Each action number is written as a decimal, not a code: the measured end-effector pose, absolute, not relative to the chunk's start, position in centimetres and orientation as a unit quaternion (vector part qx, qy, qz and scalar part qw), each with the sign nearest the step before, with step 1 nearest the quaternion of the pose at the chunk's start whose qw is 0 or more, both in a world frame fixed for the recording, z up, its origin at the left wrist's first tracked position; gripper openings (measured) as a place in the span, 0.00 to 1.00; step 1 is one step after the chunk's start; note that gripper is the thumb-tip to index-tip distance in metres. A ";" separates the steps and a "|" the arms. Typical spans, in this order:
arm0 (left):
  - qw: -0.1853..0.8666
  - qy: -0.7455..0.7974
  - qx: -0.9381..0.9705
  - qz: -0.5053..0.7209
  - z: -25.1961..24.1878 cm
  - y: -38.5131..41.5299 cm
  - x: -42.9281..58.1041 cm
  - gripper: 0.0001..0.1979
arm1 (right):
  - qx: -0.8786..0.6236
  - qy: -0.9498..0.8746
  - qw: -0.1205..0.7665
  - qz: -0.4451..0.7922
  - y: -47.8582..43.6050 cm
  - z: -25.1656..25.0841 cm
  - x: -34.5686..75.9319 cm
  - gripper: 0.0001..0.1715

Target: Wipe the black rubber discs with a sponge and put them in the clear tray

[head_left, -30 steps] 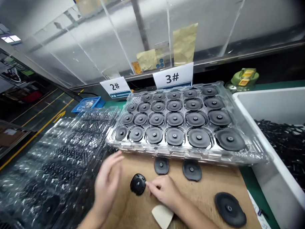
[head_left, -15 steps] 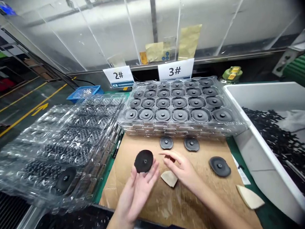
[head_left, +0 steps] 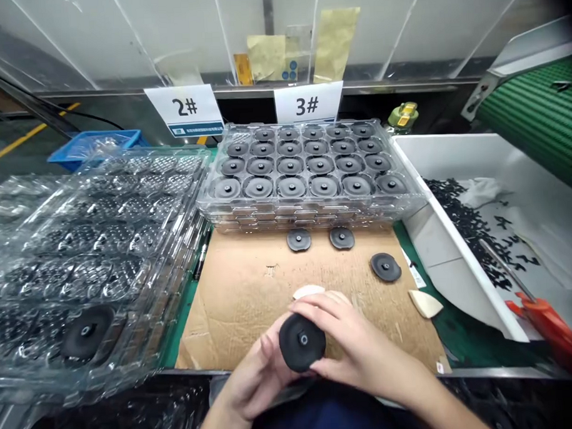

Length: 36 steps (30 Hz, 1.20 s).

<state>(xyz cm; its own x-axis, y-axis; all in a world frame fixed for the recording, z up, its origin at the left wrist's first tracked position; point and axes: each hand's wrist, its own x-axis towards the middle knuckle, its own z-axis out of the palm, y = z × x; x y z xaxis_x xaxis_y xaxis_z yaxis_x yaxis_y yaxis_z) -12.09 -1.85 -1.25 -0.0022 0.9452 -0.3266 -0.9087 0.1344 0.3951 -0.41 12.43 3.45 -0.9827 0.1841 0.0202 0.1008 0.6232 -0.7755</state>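
A round black rubber-like disc with a small central hub is held low over the cardboard, tilted toward me. My right hand pinches its right side, thumb at the lower edge and fingers over the top. My left hand cups it from the left and behind; its thumb stands off the disc and its other fingertips are hidden. Just beyond the hands lies a pale wedge-shaped pad, partly covered. Two similar discs, a left one and a right one, lie farther back, with another disc to the right.
Stacked transparent trays of discs stand behind the cardboard. More transparent trays are at left, one disc in the nearest. At right are a white bin with small black pieces, an orange-handled tool and a second pale pad.
My right hand has closed onto the disc, which was on my left hand alone. Both hands and the disc have come nearer to me. The camera view has shifted.
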 end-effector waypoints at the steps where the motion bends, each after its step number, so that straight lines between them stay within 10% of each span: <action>1: 0.711 0.292 0.047 0.638 -1.5 -2.1 -12.6 0.28 | -0.053 -0.899 0.017 0.435 12.5 4.0 -0.4 0.35; 8: 0.804 0.306 0.038 0.509 -3.3 -3.7 -13.4 0.16 | 0.033 -0.882 -0.081 0.463 11.7 4.3 -1.9 0.39; 14: 0.789 0.246 0.007 0.562 -4.4 -5.8 -12.7 0.27 | 0.015 -0.891 -0.113 0.440 10.5 3.6 -1.4 0.37; 27: 0.592 0.268 -0.104 0.753 -1.9 -5.3 -14.8 0.35 | -0.275 -0.906 0.116 0.300 11.4 -6.9 -0.3 0.17; 36: 0.524 0.337 -0.061 0.780 -0.5 -3.2 -13.1 0.24 | -0.222 -0.887 0.163 0.371 11.1 0.7 -2.9 0.17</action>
<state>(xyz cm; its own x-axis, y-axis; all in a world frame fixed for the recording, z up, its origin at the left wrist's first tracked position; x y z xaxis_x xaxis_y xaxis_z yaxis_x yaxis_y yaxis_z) -13.13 -3.17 -0.50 -0.4443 0.7761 -0.4474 -0.8577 -0.2243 0.4626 -2.92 11.13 0.72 -0.8486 0.5143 0.1240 0.2730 0.6265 -0.7301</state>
